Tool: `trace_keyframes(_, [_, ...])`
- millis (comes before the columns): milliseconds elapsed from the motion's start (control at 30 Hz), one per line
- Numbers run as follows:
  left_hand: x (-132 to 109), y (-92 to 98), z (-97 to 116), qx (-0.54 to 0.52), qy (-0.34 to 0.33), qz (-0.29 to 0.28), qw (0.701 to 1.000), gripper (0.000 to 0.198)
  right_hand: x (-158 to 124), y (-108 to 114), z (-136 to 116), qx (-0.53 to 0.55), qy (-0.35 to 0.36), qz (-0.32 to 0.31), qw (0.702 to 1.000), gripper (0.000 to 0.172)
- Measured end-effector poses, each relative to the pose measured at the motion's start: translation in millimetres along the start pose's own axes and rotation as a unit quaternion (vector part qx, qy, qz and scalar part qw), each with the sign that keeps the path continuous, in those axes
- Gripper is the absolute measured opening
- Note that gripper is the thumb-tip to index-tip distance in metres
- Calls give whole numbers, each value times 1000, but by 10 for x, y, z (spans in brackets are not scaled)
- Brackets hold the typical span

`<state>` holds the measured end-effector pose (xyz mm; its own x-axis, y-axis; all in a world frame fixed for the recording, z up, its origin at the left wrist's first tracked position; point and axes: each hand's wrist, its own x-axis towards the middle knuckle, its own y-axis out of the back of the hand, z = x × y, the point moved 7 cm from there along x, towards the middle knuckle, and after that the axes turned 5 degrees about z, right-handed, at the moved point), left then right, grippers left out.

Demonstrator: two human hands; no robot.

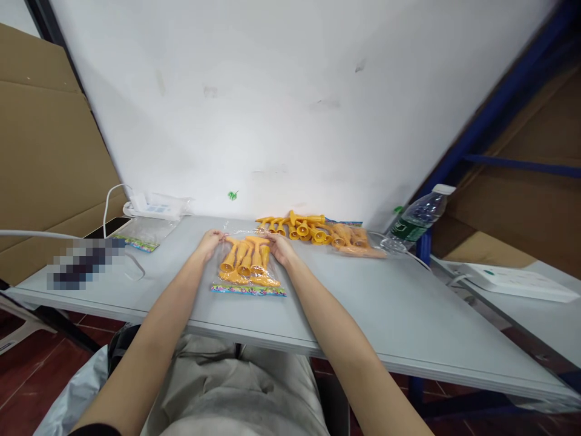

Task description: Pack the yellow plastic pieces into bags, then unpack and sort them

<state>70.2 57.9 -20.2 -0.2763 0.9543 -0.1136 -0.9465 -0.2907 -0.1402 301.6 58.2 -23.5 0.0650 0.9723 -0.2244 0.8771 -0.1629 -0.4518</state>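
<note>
A clear plastic bag (247,266) holding several orange plastic toys lies on the grey table (372,309) in front of me, its colourful header strip toward me. My left hand (209,243) grips the bag's far left corner with fingers curled. My right hand (280,248) pinches the far right edge of the same bag. Behind it lies a loose pile of orange toys (299,229), and beside that a second filled bag (356,239).
A water bottle (415,219) lies tilted at the back right. Empty clear bags (147,233) and a white power strip (154,209) sit at the back left. Another white power strip (512,280) rests on the right table. A white board leans behind the table.
</note>
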Motion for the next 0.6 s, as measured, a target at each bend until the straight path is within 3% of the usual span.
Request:
trace_keyframes(133, [-55, -49, -34, -52, 32, -48, 997, 20, -3, 4, -7, -13, 4, -10, 1000, 20])
trace_keyframes(267, [-71, -52, -23, -37, 16, -79, 996, 13, -37, -19, 5, -29, -8, -35, 999, 12])
trace_keyframes(467, [-35, 8, -17, 21, 14, -38, 999, 16, 2, 60, -22, -30, 0, 13, 999, 18])
trace_keyframes(600, [-44, -1, -1, 20, 14, -55, 998, 17, 3, 86, -35, -41, -8, 5, 999, 19])
